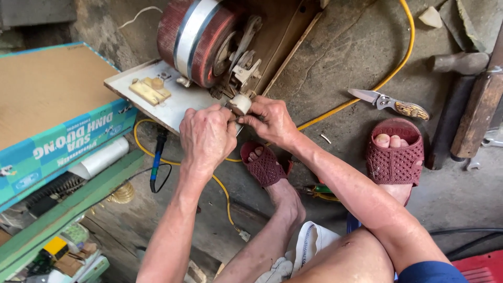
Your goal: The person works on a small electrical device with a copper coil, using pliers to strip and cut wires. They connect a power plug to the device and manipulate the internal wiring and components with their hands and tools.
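Both hands met at the front edge of a pale mounting board (173, 102) lying on the concrete floor (346, 57). Left hand (208, 137) curled tight, fingers pressed together, knuckles up, closed around something at the board's edge; what it gripped stayed hidden under the fingers. Right hand (272, 121) pinched, thumb and forefinger closed on a small cream-coloured cylindrical part (240, 104), touching the left hand's fingertips. That part sat just below the metal bracket (245, 67) of a large copper-wound coil (196, 39) with a silver band, mounted on the same board. Small tan block (150, 90) fixed to the board, left of the coil, apart from the hands.

Yellow cable (390, 73) looped across the floor and passed under the wrists. Folding knife (389, 102), blade open, lay well to the right of the hands. Blue-handled tool (156, 160) lay on the floor below the board, near the left forearm. Both feet in maroon perforated sandals (394, 157), one just beneath the hands. Teal-edged cardboard box (55, 112) at far left; white roll (99, 158) tucked under it.
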